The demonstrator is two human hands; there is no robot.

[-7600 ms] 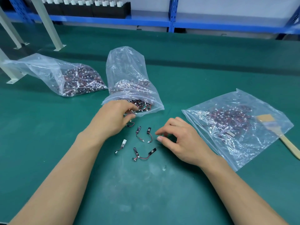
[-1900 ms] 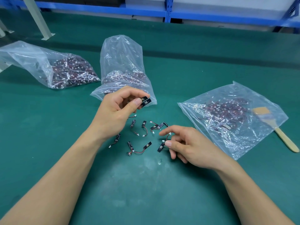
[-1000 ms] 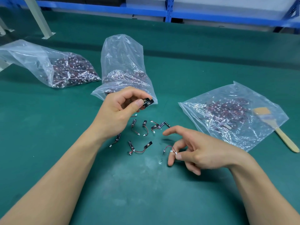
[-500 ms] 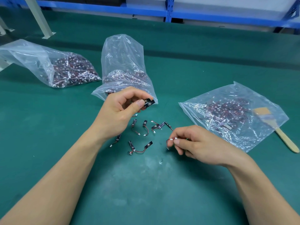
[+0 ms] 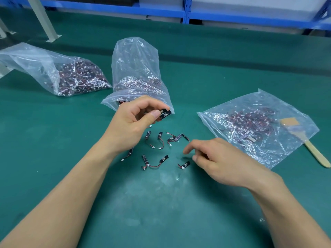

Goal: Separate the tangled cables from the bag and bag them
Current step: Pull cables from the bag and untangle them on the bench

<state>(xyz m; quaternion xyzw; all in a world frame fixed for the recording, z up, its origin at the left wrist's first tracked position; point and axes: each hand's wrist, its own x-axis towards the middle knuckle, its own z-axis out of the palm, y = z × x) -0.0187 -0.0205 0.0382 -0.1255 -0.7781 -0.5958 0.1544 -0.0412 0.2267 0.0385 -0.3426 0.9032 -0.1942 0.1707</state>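
L hand (image 5: 132, 122) pinching two small black-tabbed cables (image 5: 165, 113), tab markings too small to read, R hand (image 5: 220, 161) loosely curled, holding nothing, just beside loose red-wired cables (image 5: 160, 135) on green mat (image 5: 197, 203), in front of upright clear plastic bag (image 5: 136, 68), flat clear plastic bag (image 5: 259, 129) at R

3 clear crumpled plastic bags of small dark cables lie across the green-matted desk (image 5: 232, 68). The left bag (image 5: 53, 72) lies by the left edge, the middle bag (image 5: 134, 68) is centred with its mouth toward the near edge, and the right bag (image 5: 259, 126) lies flat toward the right edge. A flat wooden-handled brush (image 5: 313, 153) lies at the right bag's right side, its head overlapped by that bag's corner. The short black-tipped loose cables (image 5: 161, 138) are scattered in front of the middle bag's mouth, between both hands. The left hand (image 5: 132, 122) pinches 2 held cables (image 5: 165, 112) just before that mouth. The right hand (image 5: 220, 161) is right of the scatter, with 1 single cable (image 5: 185, 165) just left of its thumb. A blue metal rack (image 5: 186, 13) stands behind the far edge.
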